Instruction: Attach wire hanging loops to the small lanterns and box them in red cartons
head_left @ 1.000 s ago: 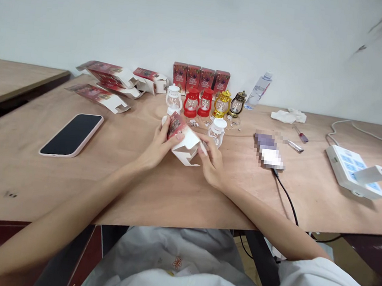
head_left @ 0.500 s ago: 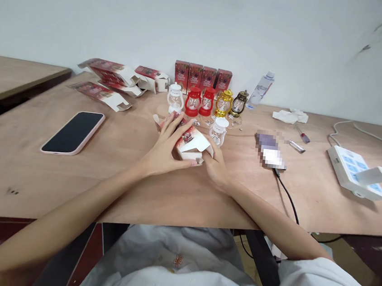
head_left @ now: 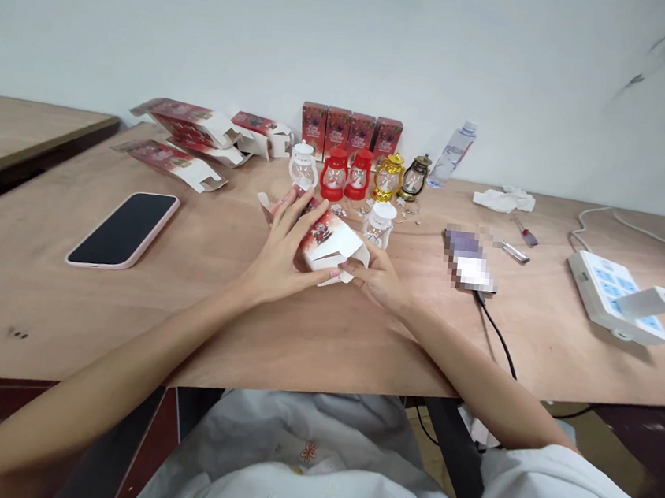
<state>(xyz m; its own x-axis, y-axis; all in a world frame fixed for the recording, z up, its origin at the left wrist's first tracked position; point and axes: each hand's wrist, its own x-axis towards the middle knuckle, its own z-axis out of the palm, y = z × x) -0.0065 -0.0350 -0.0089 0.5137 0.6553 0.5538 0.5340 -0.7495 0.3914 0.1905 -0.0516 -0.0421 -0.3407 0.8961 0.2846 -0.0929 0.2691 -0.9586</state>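
The oblong cardboard box [head_left: 336, 241] being gripped is red, fading to white. Just beyond the grip, a lantern-shaped ornament [head_left: 379, 219] is white.

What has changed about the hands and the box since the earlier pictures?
The left hand has turned: its thumb went from the top of the box to the near side, and its fingers spread across the top. The end flaps stick out less, the right hand still at them. Lanterns, bottle and pink-edged phone stayed put.

What looks like a small workshop: a plain wooden table [head_left: 37, 289] against a marked, pale wall [head_left: 213, 30], with four matching red boxes [head_left: 337, 132], open-ended cartons [head_left: 167, 159], miniature lanterns [head_left: 362, 159], a screwdriver [head_left: 528, 236] and a power strip [head_left: 595, 291].
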